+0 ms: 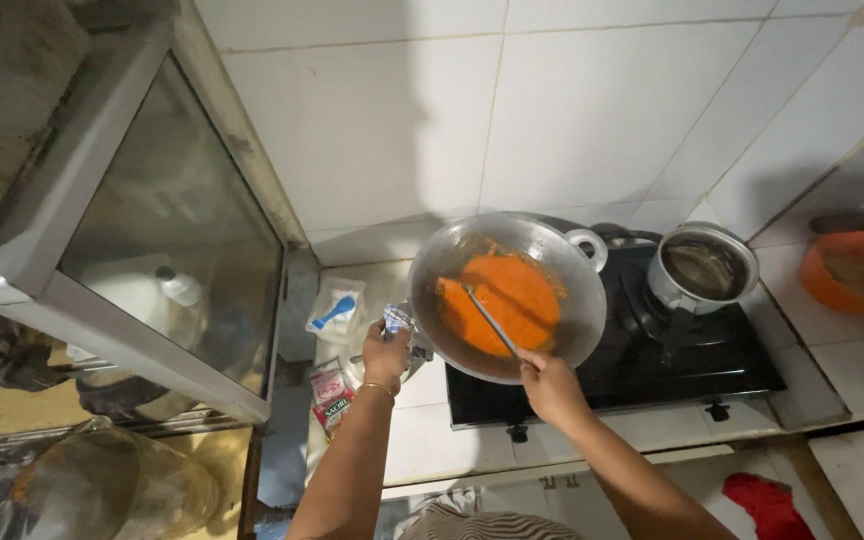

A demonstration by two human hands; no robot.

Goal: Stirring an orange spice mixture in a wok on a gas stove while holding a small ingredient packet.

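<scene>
Packets lie on the tiled bench (452,440) left of the stove: one flat white sachet (335,310) with a blue mark, near the wall, and one small red-and-white packet (331,398) closer in, just beside the left wrist. One round metal wok (507,295), tilted toward the camera and holding a smooth orange paste, sits over the black glass stove (652,370). The left hand (387,352) has its grip clenched on a checked cloth (397,320) at the wok's near handle; the right hand (549,383) grips a thin metal utensil (492,320) whose tip rests in the paste. One small steel saucepan (704,268) stands on the other burner (contents dark). One orange plastic bowl (857,272) sits at the far right.
</scene>
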